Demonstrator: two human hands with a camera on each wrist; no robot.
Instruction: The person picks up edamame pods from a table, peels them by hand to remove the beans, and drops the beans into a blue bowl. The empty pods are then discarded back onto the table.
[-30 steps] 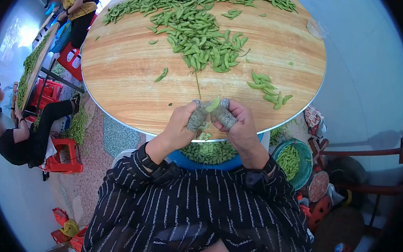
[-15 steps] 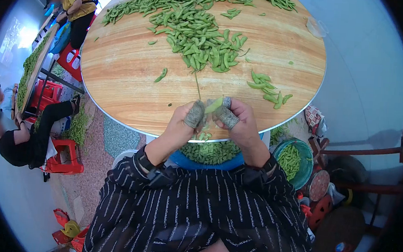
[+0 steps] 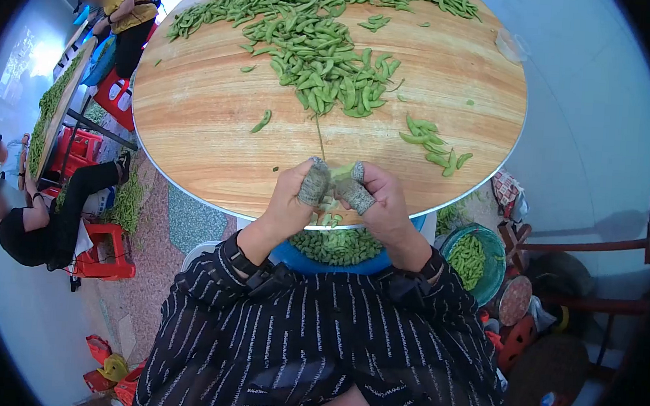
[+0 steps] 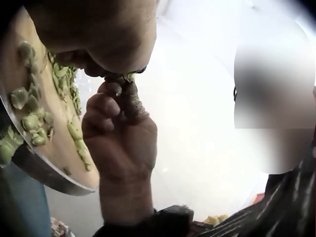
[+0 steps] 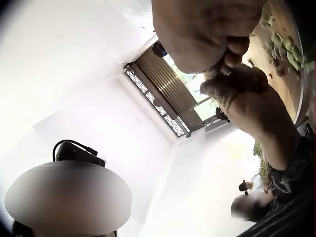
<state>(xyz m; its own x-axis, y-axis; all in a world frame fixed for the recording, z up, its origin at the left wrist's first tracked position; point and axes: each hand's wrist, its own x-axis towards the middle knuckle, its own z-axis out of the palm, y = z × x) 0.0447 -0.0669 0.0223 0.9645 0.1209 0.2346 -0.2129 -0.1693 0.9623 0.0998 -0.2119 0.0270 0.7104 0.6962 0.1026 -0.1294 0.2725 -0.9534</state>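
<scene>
Both hands meet over the near edge of the round table, their thumbs and some fingers wrapped in grey knitted cloth. My left hand [image 3: 293, 194] pinches one end of a green edamame pod [image 3: 344, 170]. Curled round the other end is my right hand [image 3: 388, 203], its wrapped thumb pressed on the pod. Fingers hide much of the pod; in the left wrist view only a green bit [image 4: 131, 77] shows between the fingertips. Several shelled beans [image 3: 328, 219] lie at the table edge just below the hands, above a blue basin [image 3: 283, 255] of beans.
A large heap of edamame pods [image 3: 327, 54] covers the far side of the wooden table [image 3: 211, 121]. Small groups of pods [image 3: 433, 144] lie at right. A green basket [image 3: 494, 267] with pods stands on the floor. Other people [image 3: 26, 218] sit at left near red stools [image 3: 106, 253].
The pod has tipped lower between the hands, and less of it shows beside the right thumb. Both hands stay in nearly the same place over the table edge.
</scene>
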